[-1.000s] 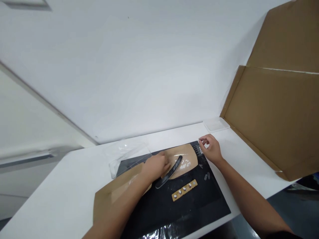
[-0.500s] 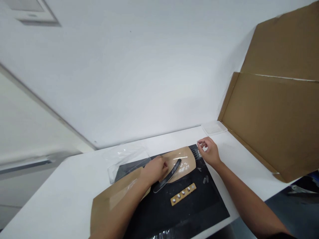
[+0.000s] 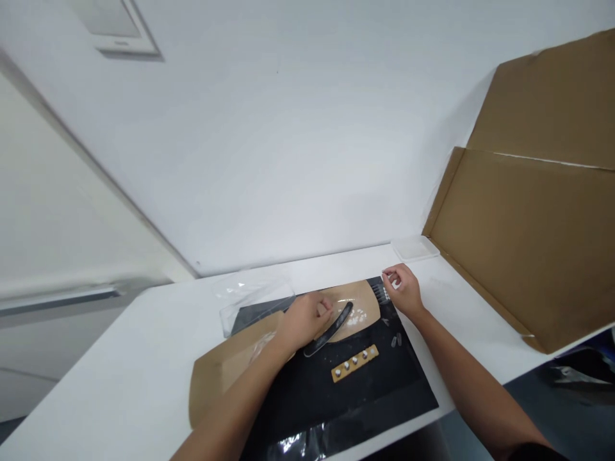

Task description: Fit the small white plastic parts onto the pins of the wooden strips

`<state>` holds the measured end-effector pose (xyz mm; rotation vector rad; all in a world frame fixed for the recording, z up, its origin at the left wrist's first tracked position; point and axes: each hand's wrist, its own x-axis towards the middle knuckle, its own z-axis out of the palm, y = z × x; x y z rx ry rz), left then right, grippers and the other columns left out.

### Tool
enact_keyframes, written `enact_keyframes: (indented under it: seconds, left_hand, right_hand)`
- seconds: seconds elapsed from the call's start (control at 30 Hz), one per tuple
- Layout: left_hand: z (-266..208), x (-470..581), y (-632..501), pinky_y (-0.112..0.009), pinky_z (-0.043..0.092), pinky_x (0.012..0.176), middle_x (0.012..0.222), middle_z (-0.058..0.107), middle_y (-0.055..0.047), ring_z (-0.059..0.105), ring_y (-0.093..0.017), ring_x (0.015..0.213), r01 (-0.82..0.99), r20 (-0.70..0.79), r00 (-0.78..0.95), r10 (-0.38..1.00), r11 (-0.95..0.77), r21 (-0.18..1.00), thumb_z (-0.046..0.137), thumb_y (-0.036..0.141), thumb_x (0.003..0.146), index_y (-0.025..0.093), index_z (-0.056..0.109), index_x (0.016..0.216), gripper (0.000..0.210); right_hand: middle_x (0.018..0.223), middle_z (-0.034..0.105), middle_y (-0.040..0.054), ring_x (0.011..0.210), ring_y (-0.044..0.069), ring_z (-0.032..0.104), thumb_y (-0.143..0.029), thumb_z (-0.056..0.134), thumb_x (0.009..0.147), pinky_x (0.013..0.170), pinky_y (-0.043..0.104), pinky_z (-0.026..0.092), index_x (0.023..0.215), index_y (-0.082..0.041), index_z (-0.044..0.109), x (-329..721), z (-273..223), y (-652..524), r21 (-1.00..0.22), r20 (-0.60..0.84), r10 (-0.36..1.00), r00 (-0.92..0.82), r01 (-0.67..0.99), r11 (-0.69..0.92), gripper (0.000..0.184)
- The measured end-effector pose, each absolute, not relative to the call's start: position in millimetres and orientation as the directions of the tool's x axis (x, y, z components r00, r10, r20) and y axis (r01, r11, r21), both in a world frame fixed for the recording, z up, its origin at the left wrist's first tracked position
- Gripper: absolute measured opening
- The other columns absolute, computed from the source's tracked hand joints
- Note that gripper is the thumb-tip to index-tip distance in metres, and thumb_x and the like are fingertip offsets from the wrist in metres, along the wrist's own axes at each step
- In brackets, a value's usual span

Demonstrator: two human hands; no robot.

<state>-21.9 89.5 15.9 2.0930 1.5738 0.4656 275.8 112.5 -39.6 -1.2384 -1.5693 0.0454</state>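
A: Head view: left hand [image 3: 305,317]?
B: Curls fingers at left end of tan, rounded, glossy tray [image 3: 373,310] holding white pellets [image 3: 356,315], likely placed within reach; cannot tell grip.
A: Right hand [image 3: 404,291]?
B: Pinches fingers near flat black mat [image 3: 384,384]; cannot tell contents.

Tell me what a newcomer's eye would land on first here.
Probably the big creased cardboard at the right, which dwarfs everything on the white table. Next, the black mat, where a tan strip carries a row of small white pieces. Then the hands: the left hand beside a dark curved bar, the right hand by the mat's far right corner.
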Motion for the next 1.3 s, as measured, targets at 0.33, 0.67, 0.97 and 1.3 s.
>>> enact_keyframes:
  seconds: [0.33,0.67,0.97,1.3]
  left_hand:
    - [44,12,65,-0.025,0.048,0.051,0.078,0.074,-0.004,0.061,-0.013,0.053,0.483,-0.148,0.447,0.882,-0.099,0.870,0.082,0.052,0.078,0.015,0.071,0.100,0.044]
    - [32,62,71,-0.024,0.040,0.048,0.074,0.076,-0.002,0.054,-0.010,0.046,0.503,-0.123,0.549,0.827,-0.209,0.838,0.080,0.046,0.080,0.018,0.082,0.086,0.028]
    - [29,77,71,-0.027,0.047,0.058,0.084,0.081,-0.003,0.063,-0.015,0.057,0.563,-0.037,0.561,0.827,-0.349,0.749,0.075,0.033,0.085,0.020,0.084,0.089,0.016]
    - [21,9,-4,-0.036,0.054,0.087,0.105,0.079,-0.005,0.070,-0.027,0.097,0.653,0.089,0.483,0.871,-0.425,0.627,0.074,0.032,0.090,0.026,0.079,0.104,0.015]
  right_hand:
    - [0.090,0.070,0.0041,0.070,0.016,0.064,-0.029,0.064,0.095,0.069,0.032,0.054,0.096,-0.022,0.072,269,-33,103,-0.628,0.683,0.719,0.130,0.608,0.486,0.011]
    - [0.109,0.077,0.0092,0.086,0.020,0.077,-0.039,0.063,0.102,0.071,0.032,0.062,0.106,-0.022,0.075,275,-35,50,-0.744,0.618,0.745,0.250,0.491,0.453,0.021]
    - [0.096,0.080,0.0072,0.078,0.021,0.076,-0.043,0.068,0.099,0.061,0.030,0.058,0.105,-0.023,0.077,285,-63,8,-0.813,0.500,0.826,0.260,0.469,0.344,0.023]
    - [0.099,0.071,0.0059,0.073,0.017,0.066,-0.037,0.071,0.099,0.059,0.029,0.053,0.103,-0.028,0.081,276,-61,-20,-0.791,0.443,0.896,0.002,0.471,0.390,0.014]
